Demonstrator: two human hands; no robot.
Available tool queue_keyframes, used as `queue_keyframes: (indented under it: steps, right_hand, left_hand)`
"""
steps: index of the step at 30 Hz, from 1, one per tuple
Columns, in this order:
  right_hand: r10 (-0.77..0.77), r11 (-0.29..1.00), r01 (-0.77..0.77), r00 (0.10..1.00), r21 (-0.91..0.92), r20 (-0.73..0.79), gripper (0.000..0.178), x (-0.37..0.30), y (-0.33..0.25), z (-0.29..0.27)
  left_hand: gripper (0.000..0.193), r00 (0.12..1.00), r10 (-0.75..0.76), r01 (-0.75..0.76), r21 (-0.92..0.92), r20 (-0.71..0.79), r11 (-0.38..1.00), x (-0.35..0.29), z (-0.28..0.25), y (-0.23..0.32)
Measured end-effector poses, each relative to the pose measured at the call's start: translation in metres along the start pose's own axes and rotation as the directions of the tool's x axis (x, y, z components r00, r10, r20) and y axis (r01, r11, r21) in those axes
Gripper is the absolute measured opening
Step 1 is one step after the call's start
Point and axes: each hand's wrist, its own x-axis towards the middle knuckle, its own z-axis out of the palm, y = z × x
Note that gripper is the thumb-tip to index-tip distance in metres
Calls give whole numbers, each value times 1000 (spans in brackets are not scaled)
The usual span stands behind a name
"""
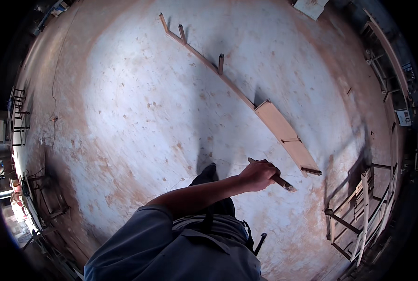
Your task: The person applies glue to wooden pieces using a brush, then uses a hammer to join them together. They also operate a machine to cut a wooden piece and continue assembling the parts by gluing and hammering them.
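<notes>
My left hand (259,176) reaches across in front of my body, closed around a short dark wooden piece (283,182) with a pale end. It sticks out of the fist on both sides; its exact kind I cannot make out. Just beyond the hand, a long wooden frame (237,89) lies slantwise on the floor. Short posts (221,64) stand up from its thin rail. A flat tan board (281,126) makes up the nearer right part, with dark crosspieces on it. The hand and the frame are apart. My right hand does not show.
A worn, whitish floor (139,103) with brown stains spreads around me. At the right stands a rack or frame with wooden slats (359,201). Dark metal frames (50,201) line the left side. A pale box-like thing (311,7) sits at the far right. My dark shoe (210,171) shows below.
</notes>
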Motion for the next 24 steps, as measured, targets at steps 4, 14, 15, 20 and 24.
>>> queue_keyframes:
  steps: [4,14,15,20,24]
  right_hand:
    - [9,1000,-9,1000,-10,2,35,-8,-11,14]
    - [45,998,-49,994,43,96,36,14,-24,33]
    - [52,997,-58,992,50,114,36,20,-26,37]
    - [69,989,-94,977,114,203,36,49,-30,50]
    - [-186,941,98,950,325,253,36,78,-57,51]
  left_hand:
    - [22,998,-16,16,0,61,1000,-1,10,-19]
    - [28,987,33,-30,-21,155,999,65,31,-28]
    - [27,983,29,-24,-26,183,999,78,33,-25]
    - [26,952,37,15,-168,303,986,153,81,-35]
    - [28,953,179,-176,-34,245,984,207,99,-10]
